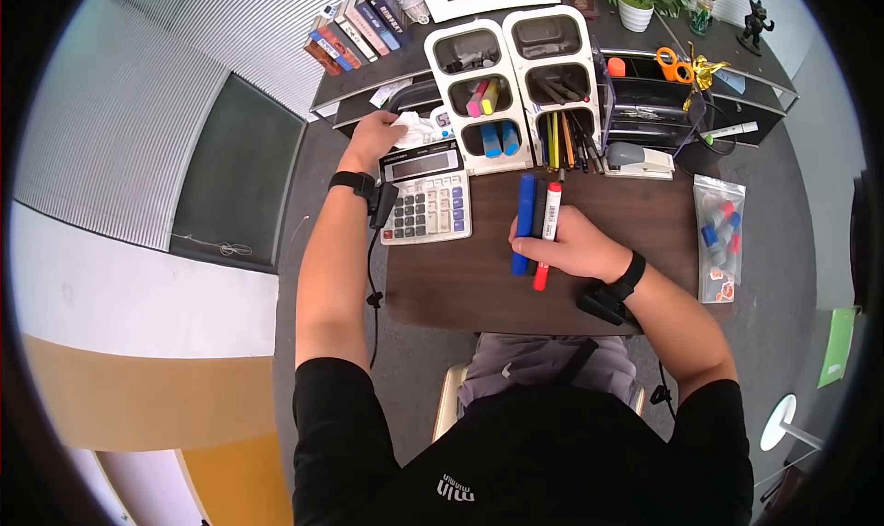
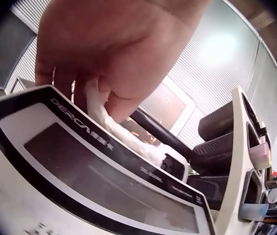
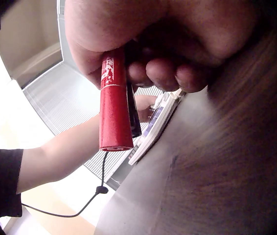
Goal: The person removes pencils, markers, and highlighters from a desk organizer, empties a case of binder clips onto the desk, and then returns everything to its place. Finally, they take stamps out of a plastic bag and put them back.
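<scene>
My left hand [image 1: 373,141] reaches past the calculator [image 1: 425,204] and pinches a crumpled white tissue [image 1: 414,130]. The left wrist view shows the tissue [image 2: 124,134] between thumb and fingers, partly hidden behind the calculator's tilted display. Over the front middle of the desk, my right hand [image 1: 575,240] grips several markers side by side: a blue marker [image 1: 524,215], a black one [image 1: 538,215] and a white-and-red one [image 1: 551,215]. In the right wrist view the red end of the marker [image 3: 115,117] sticks out below the curled fingers.
A white pen organizer [image 1: 511,75] holding highlighters and pencils stands behind the desk's middle. To its right sit a stapler [image 1: 640,161] and a black mesh holder with orange scissors [image 1: 675,65]. A zip bag of markers [image 1: 720,236] lies at the right edge. Books [image 1: 359,29] stand at the back left.
</scene>
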Tool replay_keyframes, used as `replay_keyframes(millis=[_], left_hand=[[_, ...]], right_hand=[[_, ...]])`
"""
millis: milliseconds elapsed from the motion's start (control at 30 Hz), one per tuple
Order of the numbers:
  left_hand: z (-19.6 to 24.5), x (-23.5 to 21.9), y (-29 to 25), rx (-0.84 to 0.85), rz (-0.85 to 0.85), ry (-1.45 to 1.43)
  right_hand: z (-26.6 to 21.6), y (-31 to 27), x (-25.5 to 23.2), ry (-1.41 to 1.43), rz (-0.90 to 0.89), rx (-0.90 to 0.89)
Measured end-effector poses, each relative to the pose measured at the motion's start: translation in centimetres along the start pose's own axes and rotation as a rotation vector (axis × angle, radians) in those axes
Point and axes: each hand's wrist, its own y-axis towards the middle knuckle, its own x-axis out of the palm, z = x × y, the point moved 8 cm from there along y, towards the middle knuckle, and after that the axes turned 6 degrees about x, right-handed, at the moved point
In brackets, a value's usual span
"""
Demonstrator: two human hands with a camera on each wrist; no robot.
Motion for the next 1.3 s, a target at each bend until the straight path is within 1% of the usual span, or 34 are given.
replay_keyframes(millis=[67, 100, 133, 200, 233, 267, 333, 367, 433, 467, 533, 567, 600, 667, 733, 767, 800, 833, 867, 900, 933, 1000, 1033, 1067, 1133, 1167, 1200, 1233, 1267, 1300], left_hand=[[-0.8, 0.3, 1.0, 0.167, 0.019, -0.228], [-0.5, 0.3, 0.8, 0.178, 0.049, -0.365], [-0.9, 0.5, 1.0, 0.183, 0.055, -0.368], [-1.6, -0.7, 1.5, 0.173, 0.282, -0.212], [-2.2, -0.6, 1.8, 0.135, 0.312, -0.129], [-2.7, -0.6, 1.9, 0.138, 0.347, 0.008], [-0.4, -0.4, 0.1, 0.09, 0.292, 0.257], [0.3, -0.8, -0.2, 0.09, 0.296, 0.253], [-0.6, 0.1, 0.3, 0.021, 0.099, 0.161], [-0.8, -0.4, 0.3, 0.019, 0.101, 0.161], [-1.1, -0.7, -0.7, -0.085, 0.027, 0.029], [-0.7, -2.1, -1.8, -0.04, 0.17, 0.113], [0.7, -2.3, -3.8, -0.041, 0.17, 0.115], [5.6, -4.8, -9.1, 0.226, 0.525, 0.039], [8.7, -2.0, -14.6, 0.322, 0.408, -0.254], [9.4, 1.5, -17.5, 0.237, 0.166, -0.448], [10.2, 5.5, -20.4, 0.093, -0.056, -0.59], [11.7, 8.3, -23.1, 0.067, -0.227, -0.656], [12.9, 11.0, -25.0, 0.122, -0.331, -0.742], [12.6, 13.3, -26.4, 0.072, -0.41, -0.882], [13.2, 14.7, -27.3, -0.024, -0.471, -1.152], [13.0, 15.2, -27.3, 0.007, -0.446, -1.229], [13.2, 15.3, -27.5, 0.014, -0.441, -1.251], [13.4, 15.4, -27.7, 0.018, -0.432, -1.259], [13.7, 15.5, -27.7, 0.034, -0.415, -1.284], [13.8, 15.8, -27.7, 0.104, -0.412, -1.211], [14.3, 15.9, -27.7, 0.17, -0.406, -1.136], [14.4, 15.9, -27.5, 0.179, -0.362, -1.102], [14.6, 16.0, -27.4, 0.186, -0.358, -1.111], [14.4, 16.2, -27.2, 0.152, -0.325, -1.12]], right_hand=[[0.0, 0.0, 0.0, -0.009, -0.019, 0.018], [0.1, 0.0, 0.1, -0.014, -0.028, 0.037], [0.1, 0.0, 0.2, -0.021, -0.029, 0.034], [0.4, 0.0, 0.1, 0.03, -0.002, 0.018], [0.2, 0.0, 0.1, 0.023, 0.0, 0.011], [0.2, 0.0, 0.1, 0.025, -0.001, 0.011], [0.1, -0.1, 0.1, 0.021, -0.002, 0.011], [0.1, -0.1, 0.0, 0.012, 0.004, 0.019], [0.1, -0.1, 0.1, 0.005, 0.005, 0.028], [0.1, -0.1, 0.1, 0.007, -0.007, 0.034], [0.2, -0.1, 0.2, 0.008, -0.023, 0.04], [0.2, 0.0, 0.2, 0.008, -0.016, 0.015], [0.1, 0.0, 0.2, 0.009, -0.006, -0.011], [0.0, -0.1, 0.2, 0.018, -0.014, 0.005], [-0.2, -0.3, 0.1, 0.03, -0.012, 0.022], [-0.5, -0.4, 0.3, 0.046, -0.014, 0.017], [-0.6, -0.5, 0.5, 0.057, -0.022, 0.016], [-0.3, -0.5, 0.9, 0.049, -0.026, 0.02], [0.0, -0.6, 1.3, 0.06, -0.041, 0.001], [-0.1, -0.7, 1.5, 0.069, -0.053, -0.017], [-0.3, -0.7, 1.4, 0.052, -0.053, -0.011], [-0.8, -1.0, 1.6, -0.028, -0.041, -0.002], [-0.7, -0.8, 1.4, -0.062, 0.01, -0.042], [-1.0, -0.9, 1.5, -0.083, 0.006, -0.034], [-1.8, -0.8, 1.5, -0.269, 0.047, -0.03], [-2.1, -0.7, 1.6, -0.32, 0.092, -0.067], [-2.9, -0.9, 2.2, -0.339, 0.084, -0.063], [-3.7, -1.2, 2.5, -0.462, 0.131, 0.0], [-4.0, -1.4, 2.5, -0.58, 0.183, 0.064], [-3.9, -1.6, 2.4, -0.56, 0.225, 0.036]])
